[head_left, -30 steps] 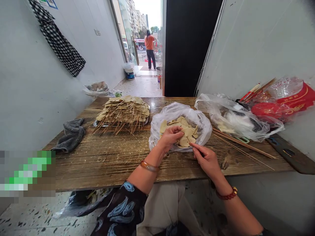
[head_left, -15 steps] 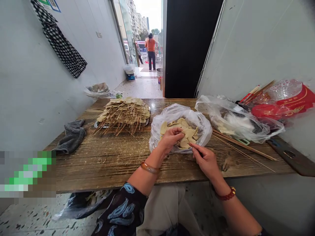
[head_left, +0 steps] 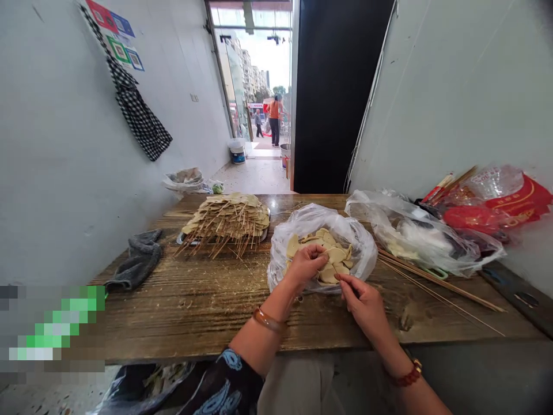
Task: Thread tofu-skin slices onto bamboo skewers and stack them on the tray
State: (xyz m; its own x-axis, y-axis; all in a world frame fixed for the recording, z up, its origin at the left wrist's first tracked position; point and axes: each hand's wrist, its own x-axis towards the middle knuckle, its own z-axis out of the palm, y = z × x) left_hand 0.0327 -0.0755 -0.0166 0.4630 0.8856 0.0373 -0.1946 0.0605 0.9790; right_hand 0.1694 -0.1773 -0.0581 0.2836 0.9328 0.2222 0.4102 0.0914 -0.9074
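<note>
My left hand (head_left: pixel 306 266) is closed over the bag, pinching a pale, flat, roundish food slice (head_left: pixel 336 255) between thumb and fingers. Its exact kind I cannot make out; it resembles potato. My right hand (head_left: pixel 362 298) pinches a thin wooden skewer (head_left: pixel 336 270), whose tip is close to the held slices. Whether it pierces one is too small to tell. Below both hands, an open white plastic bag (head_left: pixel 280 242) holds many loose slices (head_left: pixel 323 236). To the left, skewered slices (head_left: pixel 228 214) are piled on a metal tray (head_left: pixel 266 231), sticks pointing toward me.
Bare skewers (head_left: pixel 449 282) lie on the wooden table (head_left: pixel 194 323), right of the bag. Behind them sit a clear plastic bag (head_left: pixel 423 230) and red packaging (head_left: pixel 518 202). A grey cloth (head_left: pixel 140 259) rests at the left. Through the doorway, a person in orange (head_left: pixel 275 118) stands outside.
The view has tilted up and slightly left, so everything appears lower and a little further right. My hands keep nearly the same grip above the bag. The person in orange has changed posture.
</note>
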